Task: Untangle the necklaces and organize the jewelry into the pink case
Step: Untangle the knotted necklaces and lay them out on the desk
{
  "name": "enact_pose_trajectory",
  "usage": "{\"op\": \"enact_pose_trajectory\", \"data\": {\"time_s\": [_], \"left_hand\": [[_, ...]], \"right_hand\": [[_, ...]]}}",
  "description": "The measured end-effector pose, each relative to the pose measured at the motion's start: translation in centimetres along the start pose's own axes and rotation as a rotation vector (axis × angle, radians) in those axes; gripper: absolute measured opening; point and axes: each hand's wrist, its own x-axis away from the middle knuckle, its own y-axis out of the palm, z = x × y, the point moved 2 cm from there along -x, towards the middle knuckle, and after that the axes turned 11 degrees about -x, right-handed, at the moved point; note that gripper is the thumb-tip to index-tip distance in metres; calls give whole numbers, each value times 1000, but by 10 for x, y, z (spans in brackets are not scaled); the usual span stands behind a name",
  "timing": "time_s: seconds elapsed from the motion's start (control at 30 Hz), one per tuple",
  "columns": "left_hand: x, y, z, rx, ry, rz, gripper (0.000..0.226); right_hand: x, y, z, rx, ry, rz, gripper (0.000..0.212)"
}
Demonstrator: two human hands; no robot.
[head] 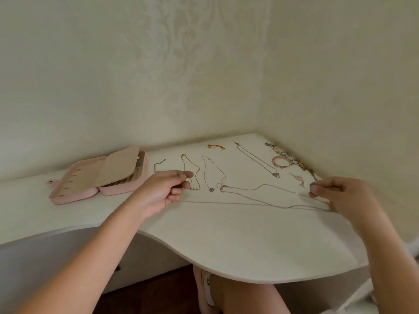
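The left hand (166, 189) and right hand (337, 193) pinch one long chain (226, 203); necklaces (211, 189) and open pink case (74, 198) lie beyond.

The desk (226, 241) stood in a corner where two walls met. The left wall (79, 87) and the right wall (351, 75) were both covered in pale cream wallpaper. A faint damask pattern (181, 53) showed on the left wall near the corner. The desk top was white and matt, with a curved, wavy front edge, and it fitted tight against both walls. Beneath it at the left was a white panel (45, 268); its make could not be told. The floor (158, 291) under the desk was dark reddish brown and lay in shadow. Light was soft and even across walls and desk top.
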Motion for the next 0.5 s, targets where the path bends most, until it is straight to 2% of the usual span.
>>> {"op": "enact_pose_trajectory", "data": {"time_s": [0.13, 0.27, 0.37, 0.43, 0.5], "left_hand": [[-3, 24, 11, -159, 52, -41, 29], [-13, 47, 20, -409, 144, -82, 30], [-24, 60, 21, -554, 212, -115, 30], [-27, 68, 18, -600, 243, -157, 33], [-30, 77, 16, -636, 267, -196, 36]], "right_hand": [[13, -16, 7, 62, 36, 24, 7], [16, -24, 7, 105, 16, 108, 15], [19, -34, 7, 237, 12, 175, 19], [23, -40, 9, 366, 9, 232, 11], [25, -40, 12, 506, -19, 258, 21]]}}
